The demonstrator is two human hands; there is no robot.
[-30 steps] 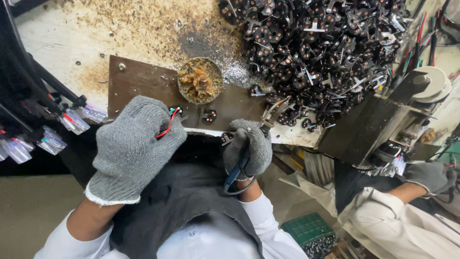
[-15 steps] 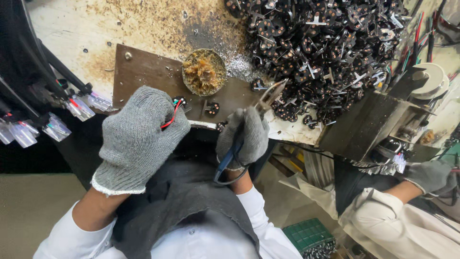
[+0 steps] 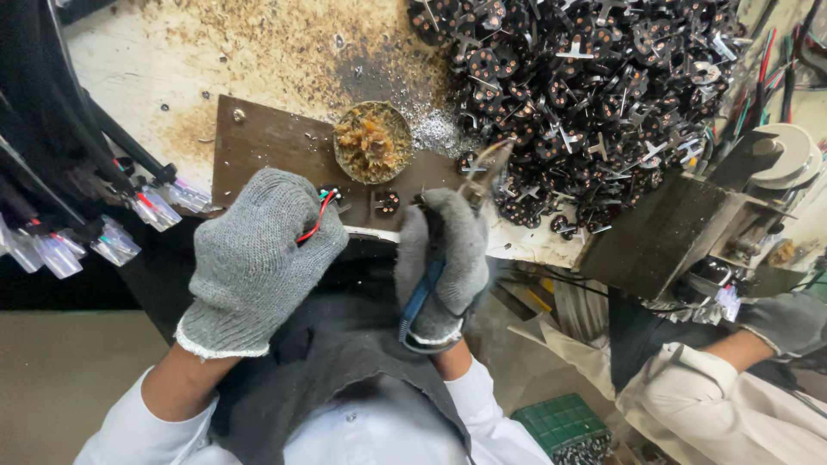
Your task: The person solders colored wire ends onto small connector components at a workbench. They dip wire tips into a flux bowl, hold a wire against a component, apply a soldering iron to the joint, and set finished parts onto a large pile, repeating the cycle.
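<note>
My left hand (image 3: 258,258) pinches thin red and green wires (image 3: 317,215); my right hand (image 3: 444,258) grips blue-handled pliers (image 3: 431,280). Next: steady aim.

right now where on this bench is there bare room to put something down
Free: the brown plate between its left edge and the round tin, and the dusty pale bench top behind it. Crowded: the black parts heap fills the right; wire bundles line the left.

Grey knit gloves (image 3: 258,250); red wire (image 3: 312,226); blue-handled pliers (image 3: 424,293); brown plate (image 3: 267,142).
</note>
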